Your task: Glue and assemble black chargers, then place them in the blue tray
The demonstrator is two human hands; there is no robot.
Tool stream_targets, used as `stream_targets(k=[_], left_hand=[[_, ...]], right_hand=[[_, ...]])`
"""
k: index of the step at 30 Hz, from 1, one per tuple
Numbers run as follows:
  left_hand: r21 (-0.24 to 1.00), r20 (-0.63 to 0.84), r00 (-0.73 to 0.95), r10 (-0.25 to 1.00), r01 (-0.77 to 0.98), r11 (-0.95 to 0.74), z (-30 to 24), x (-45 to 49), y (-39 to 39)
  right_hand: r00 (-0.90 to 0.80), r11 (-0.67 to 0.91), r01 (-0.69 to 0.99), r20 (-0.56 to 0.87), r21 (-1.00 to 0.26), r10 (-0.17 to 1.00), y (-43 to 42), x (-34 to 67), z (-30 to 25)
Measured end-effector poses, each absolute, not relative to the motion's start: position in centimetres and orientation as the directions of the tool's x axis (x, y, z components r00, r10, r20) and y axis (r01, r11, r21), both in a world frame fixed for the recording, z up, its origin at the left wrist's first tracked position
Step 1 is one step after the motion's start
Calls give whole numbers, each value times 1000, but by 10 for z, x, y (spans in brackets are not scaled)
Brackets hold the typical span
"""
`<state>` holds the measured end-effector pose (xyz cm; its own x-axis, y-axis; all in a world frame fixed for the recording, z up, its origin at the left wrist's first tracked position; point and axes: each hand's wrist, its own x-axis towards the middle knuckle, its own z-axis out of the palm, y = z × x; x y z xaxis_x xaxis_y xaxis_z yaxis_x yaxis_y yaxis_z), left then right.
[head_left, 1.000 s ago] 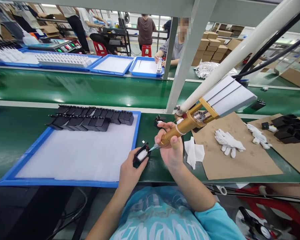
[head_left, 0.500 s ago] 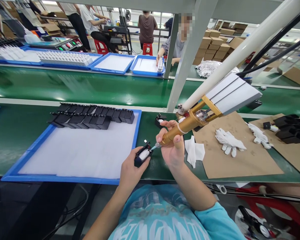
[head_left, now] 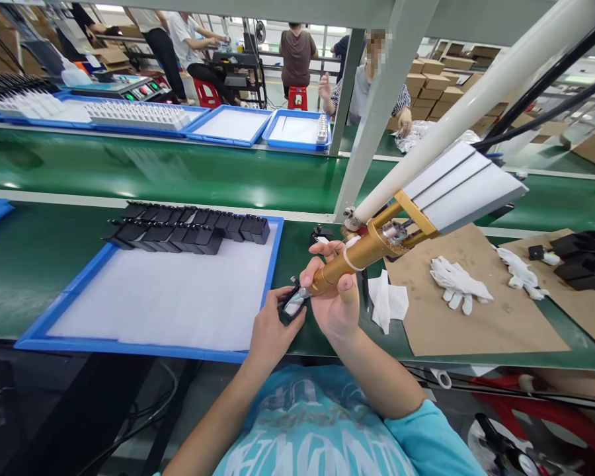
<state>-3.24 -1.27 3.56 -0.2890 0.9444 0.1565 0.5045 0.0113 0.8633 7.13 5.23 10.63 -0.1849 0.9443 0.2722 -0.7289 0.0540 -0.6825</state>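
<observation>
Small open-topped black box, prob. moulded plastic w/ a pale insert point(head_left: 293, 305), is in the left hand point(head_left: 272, 327), near side, just right of the rectangular blue-rimmed tray w/ white lining point(head_left: 129, 350). Left hand's closed round its sides, fingers far, thumb near; can't tell if the box also rests on the green surface point(head_left: 39, 264). Right hand point(head_left: 333, 297) holds the slim front end of a gold metal cylindrical dispenser w/ a grey-white block at its back point(head_left: 352, 256), thumb and fingers on opp. sides; its tip meets the box's far right edge.

Handling (my guess): box should be light + stiff, smooth walls maybe a bit slippery; insert + tiny parts at the far end look fragile. Best hold = 2 long outer walls, low, keeping the open top free. Dispenser's prob. heavy, esp. toward the back; grip the narrow barrel nr the front, no load on the tip. 2 rows of similar black boxes point(head_left: 193, 237) stand at the tray's far side; same hold should suit, i.e. by the outer walls.
</observation>
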Motion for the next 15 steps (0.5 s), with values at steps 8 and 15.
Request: stream_targets(k=[8,15], left_hand=[[866,296,-291,910,484,-127,36,-27,-12],[827,198,-244,949,562,-28,37,-32,-9]], right_hand=[[-234,24,-720,274,-694,933,50,72,105],[-188,33,-775,280,-631,942,53,73,105]])
